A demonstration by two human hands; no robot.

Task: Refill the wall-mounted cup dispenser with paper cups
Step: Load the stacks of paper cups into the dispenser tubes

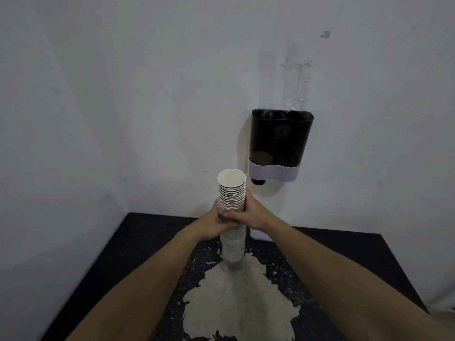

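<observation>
Fingers of both the left hand [218,219] and right hand [248,214] wrap the ribbed white paper-cup stack [231,190].

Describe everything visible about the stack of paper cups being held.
The stack of paper cups is a tall column of nested white cups, mouths up, with the top cup's empty pale inside showing and many rolled rims bunched below it. It stands nearly upright above the worn black table, left of the wall dispenser. The left hand and right hand wrap its middle together; the lower part looks sleeved in cloudy plastic wrap.
</observation>
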